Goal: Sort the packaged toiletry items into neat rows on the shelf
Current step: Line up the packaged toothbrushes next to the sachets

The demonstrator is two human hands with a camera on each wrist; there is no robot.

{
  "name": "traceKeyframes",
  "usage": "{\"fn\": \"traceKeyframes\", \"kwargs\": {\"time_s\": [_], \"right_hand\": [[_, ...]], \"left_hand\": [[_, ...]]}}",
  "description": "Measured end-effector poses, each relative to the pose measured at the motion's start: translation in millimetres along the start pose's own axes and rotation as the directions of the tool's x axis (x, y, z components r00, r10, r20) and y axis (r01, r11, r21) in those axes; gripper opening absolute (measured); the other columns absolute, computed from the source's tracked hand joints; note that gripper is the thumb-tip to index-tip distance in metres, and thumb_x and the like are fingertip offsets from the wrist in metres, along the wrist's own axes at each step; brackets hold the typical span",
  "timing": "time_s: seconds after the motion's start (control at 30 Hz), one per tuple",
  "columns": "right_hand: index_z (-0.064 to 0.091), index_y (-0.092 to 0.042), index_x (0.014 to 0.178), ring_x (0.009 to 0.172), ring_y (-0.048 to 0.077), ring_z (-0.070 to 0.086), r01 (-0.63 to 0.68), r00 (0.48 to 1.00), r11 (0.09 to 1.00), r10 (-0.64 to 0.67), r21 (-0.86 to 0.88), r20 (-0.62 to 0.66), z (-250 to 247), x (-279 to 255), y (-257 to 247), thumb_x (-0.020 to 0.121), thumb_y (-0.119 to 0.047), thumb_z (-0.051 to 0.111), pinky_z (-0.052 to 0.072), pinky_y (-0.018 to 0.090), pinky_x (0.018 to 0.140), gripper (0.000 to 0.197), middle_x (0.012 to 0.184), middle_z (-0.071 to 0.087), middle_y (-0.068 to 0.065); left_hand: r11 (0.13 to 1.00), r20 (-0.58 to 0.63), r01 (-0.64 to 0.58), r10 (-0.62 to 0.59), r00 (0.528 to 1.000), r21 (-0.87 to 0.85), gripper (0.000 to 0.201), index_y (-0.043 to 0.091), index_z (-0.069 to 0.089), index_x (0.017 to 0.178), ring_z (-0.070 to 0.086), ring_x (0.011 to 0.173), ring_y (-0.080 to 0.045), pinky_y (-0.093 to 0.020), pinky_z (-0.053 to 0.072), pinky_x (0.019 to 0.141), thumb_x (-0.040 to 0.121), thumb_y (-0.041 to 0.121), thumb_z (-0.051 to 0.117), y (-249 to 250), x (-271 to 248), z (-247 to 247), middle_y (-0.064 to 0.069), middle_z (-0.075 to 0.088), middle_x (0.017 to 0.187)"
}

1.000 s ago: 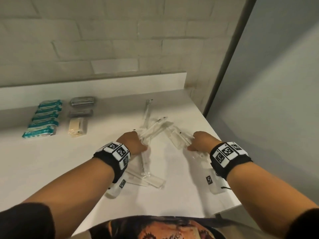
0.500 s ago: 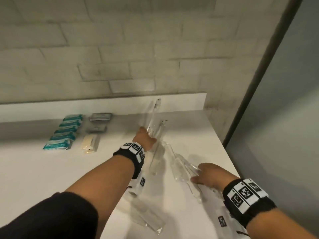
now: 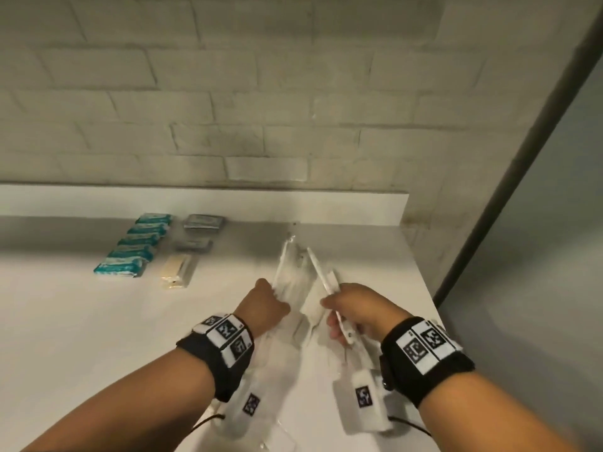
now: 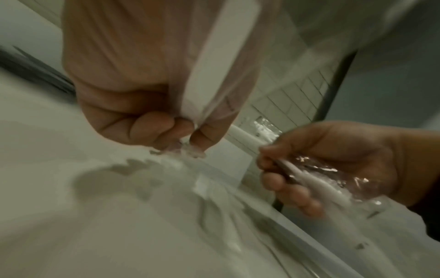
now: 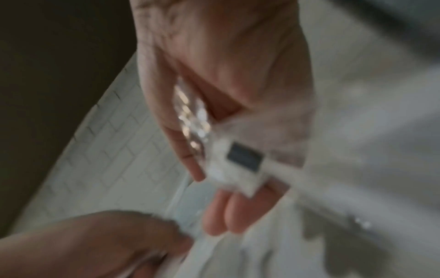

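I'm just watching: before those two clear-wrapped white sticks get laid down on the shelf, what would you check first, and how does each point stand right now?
1. Left hand grips its clear-wrapped stick: ok, the left wrist view shows the fingers curled round it.
2. Right hand grips the other wrapped stick: ok.
3. The two sticks point the same way: not ok, they angle toward each other at the far ends.
4. Sorted rows to line up with: ok, teal packets and grey packets lie in rows at the back left.
5. Bare shelf behind the hands: ok.
6. Wrappers undamaged: cannot tell, too blurred.
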State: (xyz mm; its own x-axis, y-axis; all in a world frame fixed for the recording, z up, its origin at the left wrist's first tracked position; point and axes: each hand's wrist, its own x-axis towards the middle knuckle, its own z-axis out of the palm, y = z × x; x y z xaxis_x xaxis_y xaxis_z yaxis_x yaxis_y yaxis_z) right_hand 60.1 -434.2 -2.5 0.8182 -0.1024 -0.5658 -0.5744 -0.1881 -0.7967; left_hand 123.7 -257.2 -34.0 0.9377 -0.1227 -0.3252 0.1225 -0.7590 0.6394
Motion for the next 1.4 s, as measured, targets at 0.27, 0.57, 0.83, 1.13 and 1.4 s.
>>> {"fn": "traceKeyframes", "kwargs": {"time_s": [0.27, 0.57, 0.83, 1.13, 1.4], "right_hand": [[0.061, -0.007, 0.097, 0.063, 0.026, 0.059, 0.025, 0.998, 0.998, -0.028, -0.06, -0.054, 61, 89, -60, 0.088, -0.015, 0.056, 0.054, 0.035, 0.068, 0.013, 0.072, 0.058, 0.008], [0.054, -0.014, 0.129, 0.117, 0.036, 0.052, 0.058, 0.861, 0.798, -0.344, -0.6, -0.375, 45, 113, -84, 0.09, -0.026, 0.054, 0.044, 0.035, 0.099, 0.04, 0.131, 0.051, 0.015], [0.052, -0.021, 0.132, 0.111, 0.028, 0.057, 0.126, 0.969, 0.458, -0.245, -0.88, 0.011, 122, 83, -71, 0.077, -0.041, 0.069, 0.051, 0.037, 0.09, 0.06, 0.127, 0.051, 0.008], [0.033, -0.028, 0.147, 0.128, 0.025, 0.045, 0.046, 0.963, 0.499, -0.251, -0.865, -0.094, 119, 84, -59, 0.08, -0.046, 0.068, 0.043, 0.034, 0.1, 0.078, 0.142, 0.035, 0.002], [0.027, -0.025, 0.15, 0.123, 0.024, 0.049, 0.029, 0.963, 0.55, -0.24, -0.834, -0.125, 130, 71, -48, 0.084, -0.04, 0.066, 0.043, 0.034, 0.1, 0.078, 0.142, 0.029, 0.003]], "left_hand": [[0.985, -0.138, -0.013, -0.011, 0.99, -0.171, 0.046, 0.001, 0.046, 0.111, 0.064, 0.092, -0.032, -0.033, 0.05, 0.07, 0.077, 0.018, 0.072, -8, 57, -60, -0.021, 0.062, 0.109], [0.997, 0.014, -0.029, 0.028, 0.999, 0.068, 0.06, 0.015, 0.037, 0.138, 0.061, 0.11, -0.028, -0.034, 0.049, 0.095, 0.086, 0.033, 0.06, -49, 120, -82, -0.012, 0.058, 0.127], [0.802, 0.236, -0.284, 0.184, 0.954, 0.526, 0.048, 0.023, 0.054, 0.12, 0.052, 0.114, -0.032, -0.035, 0.043, 0.093, 0.079, 0.047, 0.047, -47, 117, -79, -0.007, 0.054, 0.122], [0.802, 0.193, -0.295, 0.227, 0.955, 0.519, 0.059, 0.015, 0.052, 0.122, 0.049, 0.113, -0.032, -0.037, 0.045, 0.091, 0.078, 0.053, 0.059, -66, 78, -80, -0.011, 0.045, 0.119], [0.888, -0.058, -0.068, 0.105, 0.993, 0.454, 0.055, 0.005, 0.029, 0.135, 0.058, 0.112, -0.03, -0.036, 0.05, 0.09, 0.087, 0.011, 0.054, -64, 71, -83, -0.016, 0.054, 0.123]]}}
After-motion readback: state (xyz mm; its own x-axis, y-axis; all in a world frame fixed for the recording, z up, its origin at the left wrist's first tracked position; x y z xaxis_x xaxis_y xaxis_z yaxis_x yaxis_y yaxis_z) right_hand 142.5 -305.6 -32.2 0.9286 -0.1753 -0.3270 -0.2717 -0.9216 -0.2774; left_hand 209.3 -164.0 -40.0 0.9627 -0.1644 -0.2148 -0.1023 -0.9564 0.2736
